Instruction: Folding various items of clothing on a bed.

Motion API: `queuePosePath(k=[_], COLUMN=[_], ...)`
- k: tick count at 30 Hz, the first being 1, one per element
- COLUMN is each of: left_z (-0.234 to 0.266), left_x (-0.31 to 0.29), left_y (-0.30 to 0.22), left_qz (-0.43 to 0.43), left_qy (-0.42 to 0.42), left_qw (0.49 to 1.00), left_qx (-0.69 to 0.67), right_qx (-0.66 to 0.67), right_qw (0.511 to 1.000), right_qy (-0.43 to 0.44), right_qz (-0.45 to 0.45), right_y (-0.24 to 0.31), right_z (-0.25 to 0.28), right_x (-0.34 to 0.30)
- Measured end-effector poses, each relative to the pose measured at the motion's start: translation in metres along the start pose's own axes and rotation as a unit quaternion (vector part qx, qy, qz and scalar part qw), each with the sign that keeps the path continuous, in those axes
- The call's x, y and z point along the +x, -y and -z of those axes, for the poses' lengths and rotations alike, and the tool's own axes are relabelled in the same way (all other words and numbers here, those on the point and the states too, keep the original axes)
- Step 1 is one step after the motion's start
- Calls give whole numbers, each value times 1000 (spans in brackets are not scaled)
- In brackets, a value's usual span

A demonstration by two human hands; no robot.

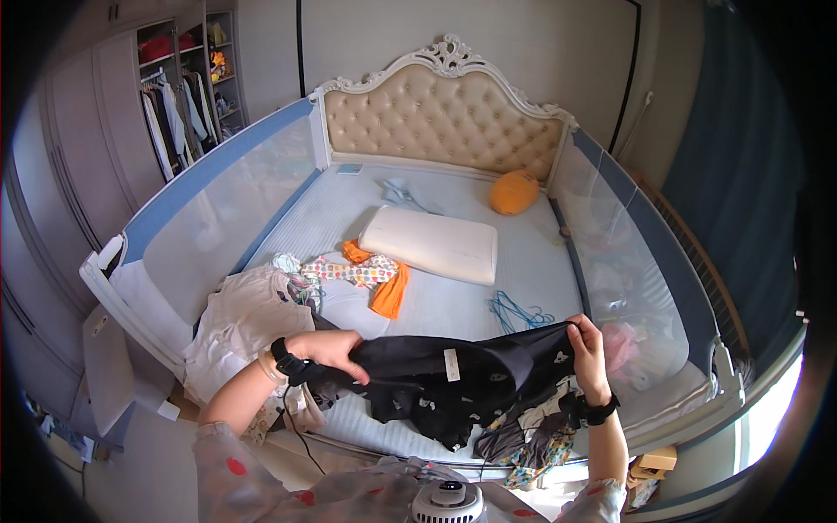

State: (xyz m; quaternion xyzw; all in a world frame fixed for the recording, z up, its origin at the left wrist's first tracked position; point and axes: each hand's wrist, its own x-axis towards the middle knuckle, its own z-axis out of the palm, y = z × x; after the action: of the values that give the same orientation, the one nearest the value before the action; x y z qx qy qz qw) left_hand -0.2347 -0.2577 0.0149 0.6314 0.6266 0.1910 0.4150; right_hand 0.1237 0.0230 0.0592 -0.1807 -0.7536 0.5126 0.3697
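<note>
A black garment (410,366) with small pale motifs and a white label is stretched between my two hands over the near edge of the bed. My left hand (336,353) is closed on its left end, fingers wrapped over the cloth. At the upper right corner, my right hand (588,349) pinches the fabric. Dark bands circle both wrists. Below the garment lie rumpled patterned clothes (540,458). A cream garment (248,318) is heaped beside my left forearm. What kind of garment the black one is, I cannot tell.
Mesh bed rails (248,187) with blue bands flank the bed, before a tufted headboard (436,113). On the sheet are a white pillow (432,244), an orange cushion (514,192), patterned cloth (353,270), orange cloth (391,292) and blue cords (519,312). An open wardrobe (179,96) stands far left.
</note>
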Motion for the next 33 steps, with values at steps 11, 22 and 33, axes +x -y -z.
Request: queuePosePath(k=[11, 22, 33], left_z=[-4, 24, 20], left_x=[-33, -75, -71], left_y=[-30, -81, -104], left_qz=[-45, -87, -104], left_qy=[-203, -74, -401], left_qw=[978, 993, 876], left_qx=[33, -1, 247], right_qx=[-256, 79, -125], right_qw=[933, 989, 950], right_qy=[250, 120, 273], right_qz=[43, -17, 82], right_y=[18, -6, 26], right_z=[-6, -1, -3], right_x=[19, 44, 43])
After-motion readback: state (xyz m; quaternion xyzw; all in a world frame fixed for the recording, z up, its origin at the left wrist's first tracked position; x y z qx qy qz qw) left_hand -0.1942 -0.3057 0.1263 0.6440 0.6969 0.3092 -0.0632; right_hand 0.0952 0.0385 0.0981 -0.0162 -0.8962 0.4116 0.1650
